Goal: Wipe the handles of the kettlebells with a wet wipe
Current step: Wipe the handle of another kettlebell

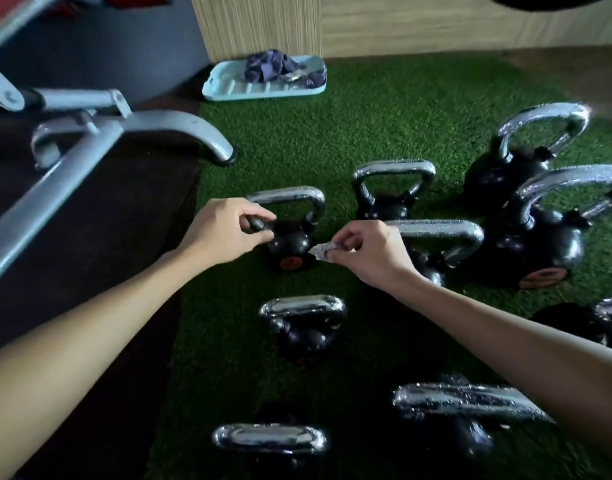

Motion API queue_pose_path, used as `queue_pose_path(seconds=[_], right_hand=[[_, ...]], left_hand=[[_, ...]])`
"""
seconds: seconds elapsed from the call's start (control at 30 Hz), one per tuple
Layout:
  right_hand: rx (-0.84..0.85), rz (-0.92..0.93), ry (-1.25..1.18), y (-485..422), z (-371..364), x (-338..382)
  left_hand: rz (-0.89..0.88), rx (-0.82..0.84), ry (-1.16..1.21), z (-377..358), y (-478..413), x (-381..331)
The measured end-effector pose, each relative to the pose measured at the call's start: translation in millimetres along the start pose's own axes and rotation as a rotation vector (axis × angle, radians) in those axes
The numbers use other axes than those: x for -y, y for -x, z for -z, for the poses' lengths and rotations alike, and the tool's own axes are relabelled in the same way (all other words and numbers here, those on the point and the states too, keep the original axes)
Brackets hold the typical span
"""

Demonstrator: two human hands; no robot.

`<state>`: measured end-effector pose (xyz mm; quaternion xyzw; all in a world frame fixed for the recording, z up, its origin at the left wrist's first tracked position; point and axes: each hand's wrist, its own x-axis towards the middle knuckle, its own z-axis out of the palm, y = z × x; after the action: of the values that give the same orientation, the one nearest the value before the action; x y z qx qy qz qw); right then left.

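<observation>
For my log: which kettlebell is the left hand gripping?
The small kettlebell farthest back in the left column: the left hand grips the left side of its chrome handle, while the right hand pinches the wet wipe beside it.

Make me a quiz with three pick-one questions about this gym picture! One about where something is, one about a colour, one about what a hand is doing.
1. Where is the pale blue tray? A on the bench B by the wooden wall C between the hands
2. What colour is the turf? A red B green C yellow
3. The right hand is? A pinching the wet wipe B hanging open C lifting a kettlebell
1B: it lies at the wall's foot. 2B: grass-green. 3A: wipe pokes from its pinch.
</observation>
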<state>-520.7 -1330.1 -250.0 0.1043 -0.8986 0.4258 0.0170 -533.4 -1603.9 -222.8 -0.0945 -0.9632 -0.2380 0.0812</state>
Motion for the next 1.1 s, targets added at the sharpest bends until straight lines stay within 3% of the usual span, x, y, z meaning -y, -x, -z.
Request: queue_pose_path(seconds=[0.13, 0.33, 0.7, 0.9, 1.1], right_hand=[[-0.026, 0.104, 0.016, -45.6, 0.9, 18.1], [0.005, 0.172, 0.117, -113.1, 0.2, 22.1], [0.15, 0.284, 0.253, -162.3, -15.4, 36.9], [0.286, 0.374, 0.463, -162.4, -37.3, 44.8], [0.336, 0.351, 0.479, -159.8, -38.6, 46.9]], left_hand=[[0.044, -0.072, -0.155, 10.2, -42.4, 13.9], [0.22, 0.218, -0.217, 5.8, -99.6, 16.4], [0.14, 0.335, -0.265, 4.2, -100.1, 29.5], [0.051, 0.351, -0.281, 6.4, -110.0, 42.8], [-0.054, 0.41, -0.24, 11.5, -121.8, 51.7]])
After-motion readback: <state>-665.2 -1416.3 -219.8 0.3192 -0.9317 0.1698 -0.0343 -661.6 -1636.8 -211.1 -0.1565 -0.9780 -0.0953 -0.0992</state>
